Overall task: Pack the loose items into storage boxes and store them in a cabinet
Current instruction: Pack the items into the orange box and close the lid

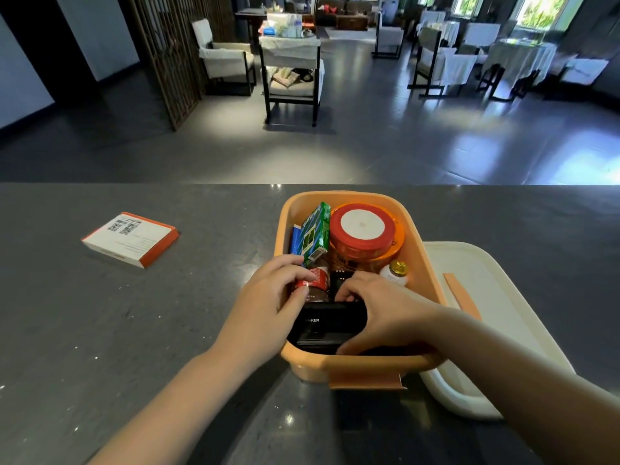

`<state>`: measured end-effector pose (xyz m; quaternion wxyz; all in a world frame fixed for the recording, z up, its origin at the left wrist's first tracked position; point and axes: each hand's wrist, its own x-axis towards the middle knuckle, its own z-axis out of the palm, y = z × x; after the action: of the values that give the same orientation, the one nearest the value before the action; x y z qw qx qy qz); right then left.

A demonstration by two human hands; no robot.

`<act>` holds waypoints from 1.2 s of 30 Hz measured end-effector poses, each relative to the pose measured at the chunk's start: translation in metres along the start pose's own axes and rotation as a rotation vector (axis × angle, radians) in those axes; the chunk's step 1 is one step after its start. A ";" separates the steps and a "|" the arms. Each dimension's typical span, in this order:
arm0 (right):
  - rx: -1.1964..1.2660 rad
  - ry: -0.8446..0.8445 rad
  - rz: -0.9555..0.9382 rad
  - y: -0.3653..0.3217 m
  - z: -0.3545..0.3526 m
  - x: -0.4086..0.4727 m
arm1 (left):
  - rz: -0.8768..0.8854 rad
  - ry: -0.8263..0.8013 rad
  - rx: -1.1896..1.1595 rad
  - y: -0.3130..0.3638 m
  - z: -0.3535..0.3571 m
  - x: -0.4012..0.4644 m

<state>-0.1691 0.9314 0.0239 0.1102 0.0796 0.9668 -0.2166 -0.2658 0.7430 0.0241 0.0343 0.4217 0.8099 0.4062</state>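
Orange plastic storage box (423, 229) stands on the grey tabletop (201, 313), already crowded; packing is the step in hand. The left hand (268, 303) curls its grip round a red-labelled jar (313, 284), while the right hand (379, 310) pinches a black Anker power bank (330, 322) lying along the box's near wall. Both sit inside the box, under the fingers. Next, I judge, they need wedging flat before the white lid (486, 297), just right of the box, goes on. An orange-edged carton (131, 238) is well apart, unpacked.

Black device (327, 325) partly under hands.
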 end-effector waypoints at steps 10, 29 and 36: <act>0.349 0.350 -0.002 -0.027 -0.011 -0.005 | 0.036 0.165 -0.144 -0.011 -0.022 -0.010; 0.568 0.534 0.076 -0.227 0.076 0.177 | -0.385 -0.044 0.533 -0.262 -0.121 0.037; 0.210 0.160 0.096 -0.213 0.099 0.207 | -0.383 0.409 -0.347 -0.235 -0.107 -0.052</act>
<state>-0.3937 0.7203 -0.0296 0.0342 0.1538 0.9396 -0.3038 -0.4289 0.5651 -0.0810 0.0182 0.1594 0.7834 0.6004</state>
